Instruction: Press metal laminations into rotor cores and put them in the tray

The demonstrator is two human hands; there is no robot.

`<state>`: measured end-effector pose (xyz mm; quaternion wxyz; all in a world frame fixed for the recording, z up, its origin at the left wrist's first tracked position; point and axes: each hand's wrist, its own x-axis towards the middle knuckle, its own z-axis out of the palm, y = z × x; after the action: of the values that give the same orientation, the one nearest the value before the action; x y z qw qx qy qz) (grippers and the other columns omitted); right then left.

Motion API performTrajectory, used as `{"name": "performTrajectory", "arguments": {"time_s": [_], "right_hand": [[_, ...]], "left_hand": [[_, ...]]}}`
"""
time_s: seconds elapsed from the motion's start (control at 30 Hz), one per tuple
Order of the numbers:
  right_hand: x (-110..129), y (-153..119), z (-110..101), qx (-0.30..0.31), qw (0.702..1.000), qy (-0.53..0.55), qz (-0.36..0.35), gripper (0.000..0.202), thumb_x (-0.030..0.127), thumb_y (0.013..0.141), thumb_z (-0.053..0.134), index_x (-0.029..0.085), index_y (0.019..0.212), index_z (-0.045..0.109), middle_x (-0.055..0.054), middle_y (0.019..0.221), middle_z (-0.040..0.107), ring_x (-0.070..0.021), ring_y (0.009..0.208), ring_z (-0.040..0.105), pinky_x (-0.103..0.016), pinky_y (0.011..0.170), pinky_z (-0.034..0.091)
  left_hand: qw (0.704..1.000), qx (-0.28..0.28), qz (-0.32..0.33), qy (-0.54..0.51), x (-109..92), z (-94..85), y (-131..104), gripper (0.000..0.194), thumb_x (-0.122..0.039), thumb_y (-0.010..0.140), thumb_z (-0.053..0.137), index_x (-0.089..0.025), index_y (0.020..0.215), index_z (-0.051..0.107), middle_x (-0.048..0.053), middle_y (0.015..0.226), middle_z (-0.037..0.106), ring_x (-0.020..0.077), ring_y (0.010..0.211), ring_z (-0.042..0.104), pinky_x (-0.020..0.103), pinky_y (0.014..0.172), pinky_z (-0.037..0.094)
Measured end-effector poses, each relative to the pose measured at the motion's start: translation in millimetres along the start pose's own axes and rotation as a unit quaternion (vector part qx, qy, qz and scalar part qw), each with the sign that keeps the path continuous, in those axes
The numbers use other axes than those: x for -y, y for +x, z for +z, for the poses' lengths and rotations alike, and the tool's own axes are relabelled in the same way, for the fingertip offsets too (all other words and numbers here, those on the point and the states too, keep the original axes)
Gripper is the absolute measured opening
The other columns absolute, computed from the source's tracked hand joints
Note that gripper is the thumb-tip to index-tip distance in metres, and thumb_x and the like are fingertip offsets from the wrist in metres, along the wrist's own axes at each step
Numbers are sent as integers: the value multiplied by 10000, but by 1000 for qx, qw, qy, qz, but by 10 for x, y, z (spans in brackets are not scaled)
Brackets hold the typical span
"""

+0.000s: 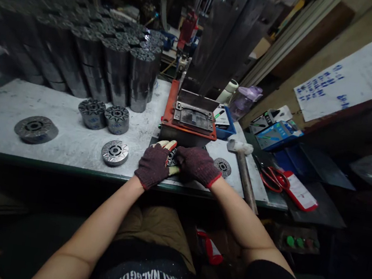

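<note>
Both hands wear dark knitted work gloves and meet at the table's front edge. My left hand (154, 163) is wrapped round the left side of a slotted metal rotor core (171, 158), its pale-coated fingers and thumb around it. From the right, my right hand (197, 163) bends over the same core, its fingers closed and their tips mostly hidden. Just behind the hands stands an orange-topped press fixture (187, 128) with a metal block on it. Loose cores lie flat nearby: one core (114, 152) left of my left hand, a thinner core (222, 167) right of my right hand.
Tall stacks of metal cores (112, 68) fill the back left of the table (72, 153). Two cores (117, 119) stand before them; another core (36, 129) lies far left. A white-headed hammer (243, 166), red-handled scissors (273, 178), a blue tray (229, 129) and bottles are at right.
</note>
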<state>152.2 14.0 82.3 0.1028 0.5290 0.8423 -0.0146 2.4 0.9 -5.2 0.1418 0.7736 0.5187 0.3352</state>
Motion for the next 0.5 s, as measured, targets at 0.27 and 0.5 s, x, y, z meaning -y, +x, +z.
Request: {"name": "performTrajectory", "arguments": {"time_s": [0.27,0.5], "right_hand": [[-104,105,12,-168,984,29,54,457,424,974,535,174,1349,613,-149,1155,731,-298,1068,654,-382,894,477],[-346,385,-225,-276,960,-3,42,508,422,993,506,107,1383,586,-190,1357,603,-332,1249,475,-472,1083,319]], "left_hand": [[1000,-7,-3,22,-16,-43,-16,868,-472,721,804,-190,1469,467,152,1429,535,333,1300,523,461,1101,434],[1000,-3,-9,6,5,-28,-12,776,-424,758,785,-176,1435,500,136,1406,565,311,1303,527,450,1115,428]]}}
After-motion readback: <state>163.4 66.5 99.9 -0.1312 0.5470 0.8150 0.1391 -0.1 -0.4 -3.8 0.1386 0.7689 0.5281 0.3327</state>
